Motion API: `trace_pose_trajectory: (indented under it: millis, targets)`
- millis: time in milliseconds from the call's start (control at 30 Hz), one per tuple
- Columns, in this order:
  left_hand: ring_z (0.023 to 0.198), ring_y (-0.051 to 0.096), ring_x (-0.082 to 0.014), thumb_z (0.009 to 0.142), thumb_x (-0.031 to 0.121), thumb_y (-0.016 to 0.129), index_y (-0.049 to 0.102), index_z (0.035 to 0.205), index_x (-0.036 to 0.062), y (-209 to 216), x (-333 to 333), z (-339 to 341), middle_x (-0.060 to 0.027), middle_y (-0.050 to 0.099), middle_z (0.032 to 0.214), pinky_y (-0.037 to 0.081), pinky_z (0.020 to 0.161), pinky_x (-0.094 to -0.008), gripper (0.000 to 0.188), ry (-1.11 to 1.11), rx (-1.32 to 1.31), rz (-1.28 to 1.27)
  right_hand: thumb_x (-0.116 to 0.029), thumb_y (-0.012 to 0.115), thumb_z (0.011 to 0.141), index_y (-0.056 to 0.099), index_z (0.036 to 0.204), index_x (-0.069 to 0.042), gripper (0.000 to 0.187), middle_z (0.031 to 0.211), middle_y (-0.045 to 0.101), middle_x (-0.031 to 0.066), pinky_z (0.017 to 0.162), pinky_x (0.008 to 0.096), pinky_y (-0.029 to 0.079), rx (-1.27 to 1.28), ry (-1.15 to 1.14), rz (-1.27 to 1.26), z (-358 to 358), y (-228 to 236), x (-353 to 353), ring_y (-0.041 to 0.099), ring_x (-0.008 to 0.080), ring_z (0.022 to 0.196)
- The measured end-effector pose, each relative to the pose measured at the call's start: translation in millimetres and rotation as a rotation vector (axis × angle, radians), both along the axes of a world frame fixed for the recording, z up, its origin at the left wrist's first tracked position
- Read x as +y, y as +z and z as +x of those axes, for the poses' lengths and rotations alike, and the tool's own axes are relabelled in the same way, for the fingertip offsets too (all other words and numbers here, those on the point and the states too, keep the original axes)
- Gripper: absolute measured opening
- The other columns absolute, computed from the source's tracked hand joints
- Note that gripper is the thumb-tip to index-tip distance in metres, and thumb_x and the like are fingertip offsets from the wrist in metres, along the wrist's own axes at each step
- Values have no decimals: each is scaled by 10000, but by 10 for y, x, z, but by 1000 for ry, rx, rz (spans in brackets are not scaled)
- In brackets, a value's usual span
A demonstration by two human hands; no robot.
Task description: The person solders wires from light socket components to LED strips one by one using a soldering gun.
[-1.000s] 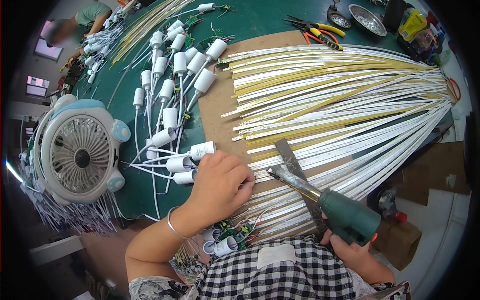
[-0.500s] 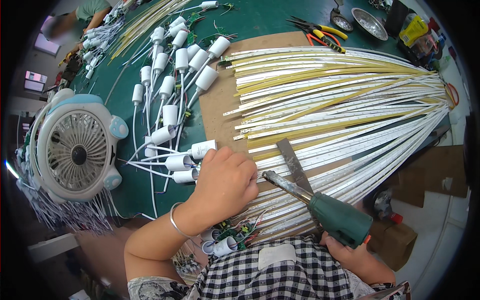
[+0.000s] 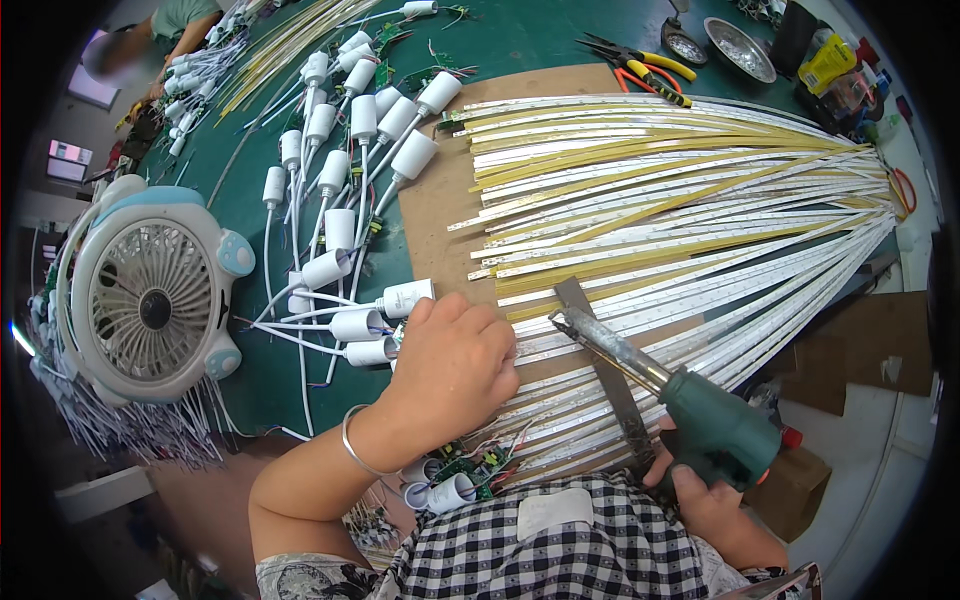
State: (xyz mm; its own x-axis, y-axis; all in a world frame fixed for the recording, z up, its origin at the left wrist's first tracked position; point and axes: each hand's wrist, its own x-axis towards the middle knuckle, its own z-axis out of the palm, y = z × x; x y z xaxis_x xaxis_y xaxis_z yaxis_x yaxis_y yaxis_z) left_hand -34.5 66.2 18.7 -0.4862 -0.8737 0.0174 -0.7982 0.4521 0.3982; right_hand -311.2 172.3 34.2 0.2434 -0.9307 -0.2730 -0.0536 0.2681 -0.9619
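Note:
My left hand (image 3: 455, 365) is closed at the near left ends of the LED strips (image 3: 690, 225), its fingertips turned down and away. Whatever they pinch is hidden beneath the hand. White lamp holders (image 3: 408, 297) with wires lie just left of its knuckles. In my right hand (image 3: 705, 500) is a green soldering gun (image 3: 722, 425), held by its handle. The gun's metal tip points left, over the strips and apart from my left hand. Under the barrel a flat dark metal bar (image 3: 603, 372) lies across the strips.
More white lamp holders (image 3: 363, 118) lie on the green table. Pliers (image 3: 640, 70) and a metal dish (image 3: 740, 48) sit at the back, beyond the brown board (image 3: 425, 225). A small fan (image 3: 153, 300) stands at left. Another person (image 3: 185, 30) is at far left.
The soldering gun has drawn back to the right, its tip leaving the spot beside my left fingers. My left hand has stayed in place.

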Motion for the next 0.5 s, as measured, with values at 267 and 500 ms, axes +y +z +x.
trace_pose_trajectory:
  millis: [267, 500]
  targets:
    - [756, 495, -242, 653, 114, 645, 574, 695, 112, -14, -3, 23, -26, 566, 748, 347, 683, -369, 82, 4, 12, -19, -107, 545, 873, 301, 1356, 21, 556, 1287, 490, 191, 670, 350, 524, -50, 77, -67, -52, -89, 0, 622, 242, 709]
    - [757, 494, -243, 649, 103, 647, 577, 699, 106, -23, -2, 35, -31, 566, 747, 347, 684, -367, 85, 5, 26, -9, -90, 539, 866, 312, 1345, 27, 542, 1271, 500, 196, 666, 348, 524, -55, 35, -30, -26, -56, -11, 622, 242, 691]
